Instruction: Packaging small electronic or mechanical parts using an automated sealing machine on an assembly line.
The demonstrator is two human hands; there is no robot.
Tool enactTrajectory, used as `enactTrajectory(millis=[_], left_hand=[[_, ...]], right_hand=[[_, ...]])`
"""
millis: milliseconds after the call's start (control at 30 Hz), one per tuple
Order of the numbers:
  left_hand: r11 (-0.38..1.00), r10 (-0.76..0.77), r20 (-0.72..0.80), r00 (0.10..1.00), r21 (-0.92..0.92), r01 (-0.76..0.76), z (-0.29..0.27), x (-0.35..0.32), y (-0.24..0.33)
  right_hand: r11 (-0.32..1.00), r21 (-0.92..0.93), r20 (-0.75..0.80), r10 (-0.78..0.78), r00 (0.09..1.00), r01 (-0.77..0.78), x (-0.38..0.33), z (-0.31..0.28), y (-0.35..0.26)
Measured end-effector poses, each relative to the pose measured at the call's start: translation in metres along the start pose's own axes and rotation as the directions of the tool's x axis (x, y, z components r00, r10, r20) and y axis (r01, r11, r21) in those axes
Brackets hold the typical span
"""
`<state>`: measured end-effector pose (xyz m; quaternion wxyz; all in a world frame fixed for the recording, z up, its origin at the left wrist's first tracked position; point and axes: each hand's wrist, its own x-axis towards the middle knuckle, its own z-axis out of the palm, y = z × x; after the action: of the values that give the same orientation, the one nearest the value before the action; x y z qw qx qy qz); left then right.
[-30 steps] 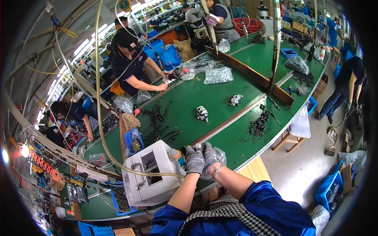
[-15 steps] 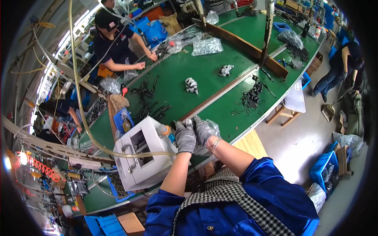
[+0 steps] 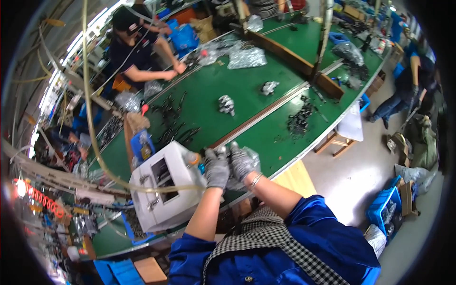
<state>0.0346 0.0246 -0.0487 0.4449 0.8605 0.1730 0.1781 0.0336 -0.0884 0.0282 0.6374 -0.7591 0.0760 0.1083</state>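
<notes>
Both of my hands wear grey knitted gloves and are close together at the near edge of the green table. My left hand is closed beside the white boxy machine, its fingertips curled. My right hand is also closed, a narrow gap from the left. What they hold, if anything, is too small and hidden to name. A clear plastic bag lies by my right hand. An orange-capped bottle stands between the machine and my left hand.
Two silvery metal parts lie farther in on the table. Black levers lie left, small black parts right. A wood-and-metal rail crosses the table. A pale hose hangs left. Across the table a person works.
My hands have parted slightly and shifted a little left and down in the view. The whole view has shifted slightly. The person across the table has brought both hands together.
</notes>
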Motion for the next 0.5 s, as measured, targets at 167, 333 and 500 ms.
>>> enactTrajectory(millis=[167,333,500], left_hand=[[0.994,-0.088,0.119,0.989,-0.058,0.095,-0.003,0.001,0.015],[0.919,-0.289,0.254,0.923,-0.196,0.342,-0.013,-0.003,0.053],[0.882,-0.310,0.269,0.912,-0.277,0.382,-0.015,-0.004,0.062]], right_hand=[[0.687,0.671,0.076,0.313,0.947,-0.280,0.015,0.027,0.015],[0.346,0.746,0.496,0.279,0.822,-0.568,0.038,0.021,0.051],[0.312,0.749,0.469,0.373,0.800,-0.585,0.038,0.021,0.044]])
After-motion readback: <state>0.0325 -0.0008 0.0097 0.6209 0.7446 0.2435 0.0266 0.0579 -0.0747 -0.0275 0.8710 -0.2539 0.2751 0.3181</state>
